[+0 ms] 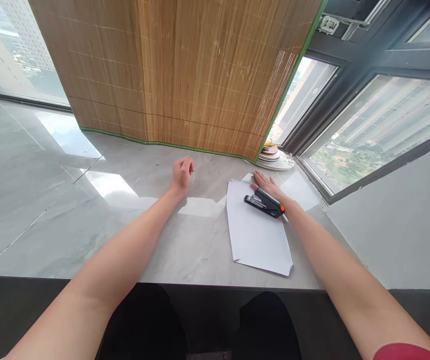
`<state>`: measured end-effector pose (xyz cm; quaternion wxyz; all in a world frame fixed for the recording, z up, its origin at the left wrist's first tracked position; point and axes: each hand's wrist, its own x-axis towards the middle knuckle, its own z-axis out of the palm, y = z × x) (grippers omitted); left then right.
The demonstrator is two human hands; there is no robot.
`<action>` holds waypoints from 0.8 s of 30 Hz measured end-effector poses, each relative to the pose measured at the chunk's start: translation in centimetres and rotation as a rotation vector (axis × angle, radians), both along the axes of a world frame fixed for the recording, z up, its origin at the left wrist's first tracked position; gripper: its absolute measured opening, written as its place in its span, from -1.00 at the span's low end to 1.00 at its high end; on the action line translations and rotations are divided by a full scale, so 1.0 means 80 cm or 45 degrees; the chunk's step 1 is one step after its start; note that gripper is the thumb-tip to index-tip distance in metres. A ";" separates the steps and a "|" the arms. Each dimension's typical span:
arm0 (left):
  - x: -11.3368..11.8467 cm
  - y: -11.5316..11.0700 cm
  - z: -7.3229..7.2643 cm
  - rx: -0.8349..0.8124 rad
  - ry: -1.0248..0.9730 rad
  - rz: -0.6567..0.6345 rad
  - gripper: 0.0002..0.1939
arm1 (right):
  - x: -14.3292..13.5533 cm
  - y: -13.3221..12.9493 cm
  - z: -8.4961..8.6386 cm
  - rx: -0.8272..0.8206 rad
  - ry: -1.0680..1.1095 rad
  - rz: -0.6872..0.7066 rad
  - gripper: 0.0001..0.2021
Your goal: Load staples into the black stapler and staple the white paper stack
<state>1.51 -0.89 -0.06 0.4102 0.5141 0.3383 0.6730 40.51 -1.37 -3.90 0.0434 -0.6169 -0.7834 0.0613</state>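
My left hand (183,175) rests on the grey marble-like sill, curled into a fist, and nothing shows sticking out of it. To the right lies a white sheet of paper (258,245) with slightly bent corners. On its upper part sits a black stapler (264,202) with an orange end. My right hand (269,186) lies flat, fingers stretched forward, just behind the stapler and at the paper's far right edge. Its wrist is close to the stapler's orange end; whether they touch I cannot tell.
A bamboo blind (184,75) with green edging hangs behind the sill (188,250). Stacked plates (275,159) stand in the far right corner, partly behind the blind. Windows (383,130) and a white wall (398,225) bound the right side. My knees are below the front edge.
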 end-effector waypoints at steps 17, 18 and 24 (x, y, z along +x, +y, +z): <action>-0.210 -0.007 0.037 0.056 -0.510 0.064 -0.38 | -0.381 0.029 0.028 -0.093 0.327 0.198 -0.18; -0.211 -0.006 0.037 0.047 -0.513 0.070 -0.38 | -0.382 0.031 0.028 -0.094 0.345 0.214 -0.18; -0.191 0.003 0.034 -0.142 -0.487 -0.042 -0.36 | -0.316 0.037 0.049 0.220 0.699 0.219 -0.37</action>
